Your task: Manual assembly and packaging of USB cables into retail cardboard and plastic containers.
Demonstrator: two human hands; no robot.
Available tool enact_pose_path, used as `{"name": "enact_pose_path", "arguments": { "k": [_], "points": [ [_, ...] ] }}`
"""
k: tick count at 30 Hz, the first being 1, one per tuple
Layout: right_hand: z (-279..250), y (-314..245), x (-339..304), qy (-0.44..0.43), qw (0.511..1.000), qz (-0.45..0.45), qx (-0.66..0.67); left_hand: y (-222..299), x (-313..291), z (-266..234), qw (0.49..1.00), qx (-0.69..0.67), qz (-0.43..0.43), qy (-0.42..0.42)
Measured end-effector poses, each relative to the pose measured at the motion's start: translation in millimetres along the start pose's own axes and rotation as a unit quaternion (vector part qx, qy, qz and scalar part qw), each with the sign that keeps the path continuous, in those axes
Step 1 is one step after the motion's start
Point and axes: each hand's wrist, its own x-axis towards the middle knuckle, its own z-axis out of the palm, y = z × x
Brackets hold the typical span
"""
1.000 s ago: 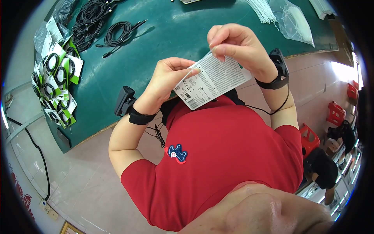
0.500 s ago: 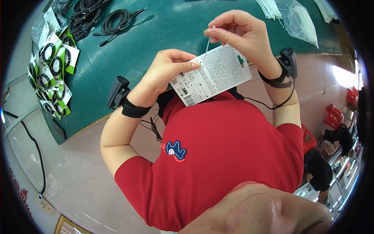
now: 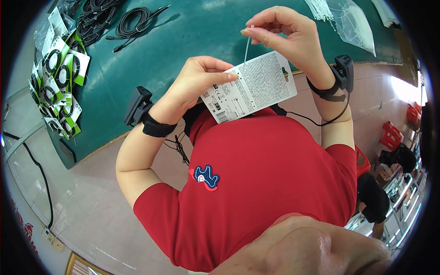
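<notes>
My left hand (image 3: 201, 78) pinches the upper left edge of a white printed packaging card (image 3: 261, 87), thumb on the face turned to me. The card is tilted in front of my body and has a hang hole at its right end. Above it, my right hand (image 3: 291, 34) grips the top end of a thin white cable tie (image 3: 248, 49) between thumb and fingers. The tie's lower end meets the card close to my left thumb; whether it passes through a hole there I cannot tell. Whatever lies behind the card is hidden.
On the green table (image 3: 183, 41), a pile of carded black cables (image 3: 62, 87) lies at the left. Black coiled cables (image 3: 135, 25) are at the far left. Loose white cable ties (image 3: 319, 9) and a clear bag of ties (image 3: 355, 30) are at the far right.
My right hand has risen slightly, with the cable tie's top end in its pinch, and more of the tie shows above the card. My left hand stays on the card.
</notes>
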Motion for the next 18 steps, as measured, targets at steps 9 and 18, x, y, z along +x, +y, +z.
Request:
{"name": "enact_pose_path", "arguments": {
  "k": [9, 18],
  "points": [
    [19.8, -5.2, -3.7, -0.098, 0.995, 0.029, 0.013, -3.1, 0.7, 0.8, 1.000, -0.004, 0.008, -0.001],
    [35.3, 5.1, -25.4, -0.033, 0.967, -0.195, -0.161, -8.0, -3.5, 0.9, 1.000, -0.013, 0.026, -0.002]
  ]
}}
